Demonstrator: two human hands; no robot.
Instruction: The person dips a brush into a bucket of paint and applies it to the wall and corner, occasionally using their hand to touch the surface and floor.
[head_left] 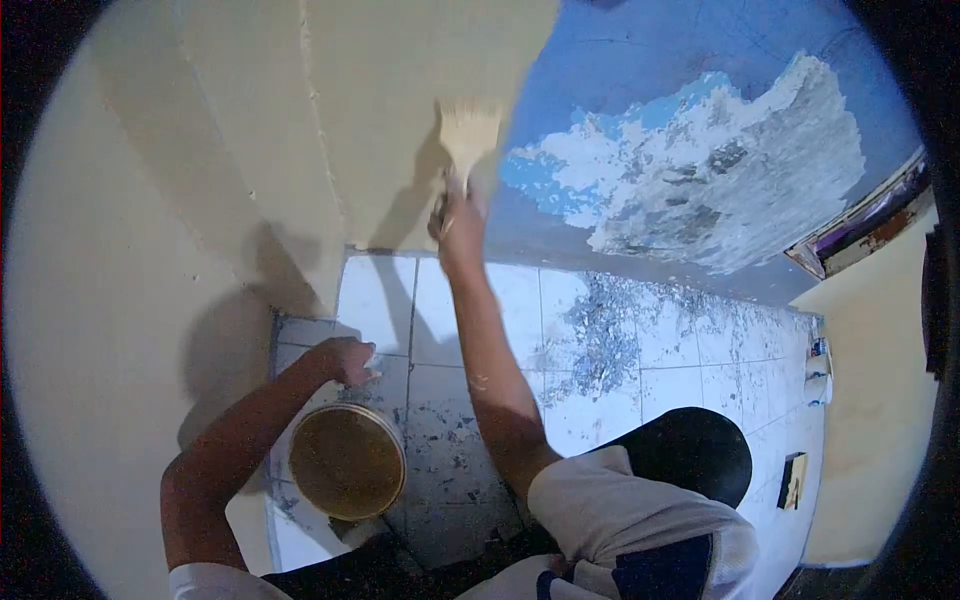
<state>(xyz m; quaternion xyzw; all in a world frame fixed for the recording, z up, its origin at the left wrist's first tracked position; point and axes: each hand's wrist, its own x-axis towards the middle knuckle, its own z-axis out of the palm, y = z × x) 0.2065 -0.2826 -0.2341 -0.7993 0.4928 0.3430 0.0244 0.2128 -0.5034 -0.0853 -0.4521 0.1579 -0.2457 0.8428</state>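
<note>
My right hand is closed round the handle of a wide paintbrush, its bristles up and coated in cream paint. The bristles are at the cream-painted wall, close to the border with the blue wall. My left hand has its fingers curled, with a pale bit showing at the fingertips; what it grips I cannot tell. Just below that hand stands a round bucket with a light rim and brownish contents.
Flaked paint litters the white tile floor along the blue wall, which has a large bare plaster patch. On the right lie a small yellow-and-black object and some small containers. My dark-clad knee is at lower right.
</note>
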